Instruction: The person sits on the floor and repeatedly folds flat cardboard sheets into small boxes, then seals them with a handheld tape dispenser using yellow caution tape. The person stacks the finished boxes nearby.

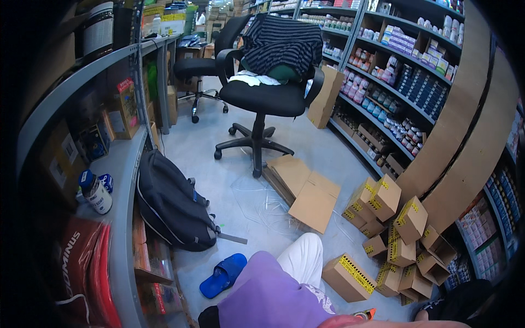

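A: Start closest. What are the hands doing?

B: Neither shows. What looks like a bare arm (404, 324) runs along the lower edge, right of centre, but no fingers are in view, so I can't tell how far open they are or whether they hold anything.

A: And beside it?

B: A small orange thing (372, 314), mostly hidden at the lower edge; too little shows to name it. Just beyond is a cardboard box (336, 277) on the floor (219, 218), lower right of centre.

A: How would it handle?

B: Stiff-walled, I'd judge, though the corners could crush. The cardboard should grip well; the yellow-and-black tape (356, 275) may be slicker. Its contents are hidden, so the weight is uncertain. I'd take it by both long sides, below the tape.

A: Which way does it point?

B: Its long axis slants from upper left to lower right in the frame, and the tape runs along with it.

A: Farther off?

B: A pile of boxes (402, 254) at lower right, some open, tilted every which way; then flattened cardboard (317, 203) near the centre, and a black chair (265, 101) at upper centre.
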Motion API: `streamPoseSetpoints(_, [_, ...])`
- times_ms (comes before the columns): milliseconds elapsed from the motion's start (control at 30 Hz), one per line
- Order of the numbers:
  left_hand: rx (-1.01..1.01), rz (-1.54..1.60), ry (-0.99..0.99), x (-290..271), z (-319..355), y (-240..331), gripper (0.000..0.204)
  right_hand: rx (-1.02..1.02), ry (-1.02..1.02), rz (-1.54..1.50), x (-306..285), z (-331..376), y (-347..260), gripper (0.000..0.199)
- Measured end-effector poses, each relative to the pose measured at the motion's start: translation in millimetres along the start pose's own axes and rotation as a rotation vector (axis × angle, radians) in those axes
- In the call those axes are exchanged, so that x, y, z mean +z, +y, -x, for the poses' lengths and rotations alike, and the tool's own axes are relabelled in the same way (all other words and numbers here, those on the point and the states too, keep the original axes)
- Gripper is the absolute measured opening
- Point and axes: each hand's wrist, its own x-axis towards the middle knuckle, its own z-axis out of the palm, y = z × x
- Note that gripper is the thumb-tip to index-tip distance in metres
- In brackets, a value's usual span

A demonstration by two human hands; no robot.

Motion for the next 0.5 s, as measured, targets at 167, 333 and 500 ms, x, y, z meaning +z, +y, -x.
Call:
streamPoseSetpoints(167, [0.000,0.013,0.014,2.9,-0.2,5.6,0.013,0.002,-0.010,0.041,5.5,4.1,-3.7,0.021])
streamPoseSetpoints(333, [0.006,0.015,0.017,0.2,2.7,9.7,0.012,0.002,-0.023,0.058,9.8,8.8,-6.3,0.020])
streamPoseSetpoints(500, [0.009,0.024,0.016,4.2,3.6,16.5,0.012,-0.003,-0.024,0.069,6.6,19.2,-9.1,0.020])
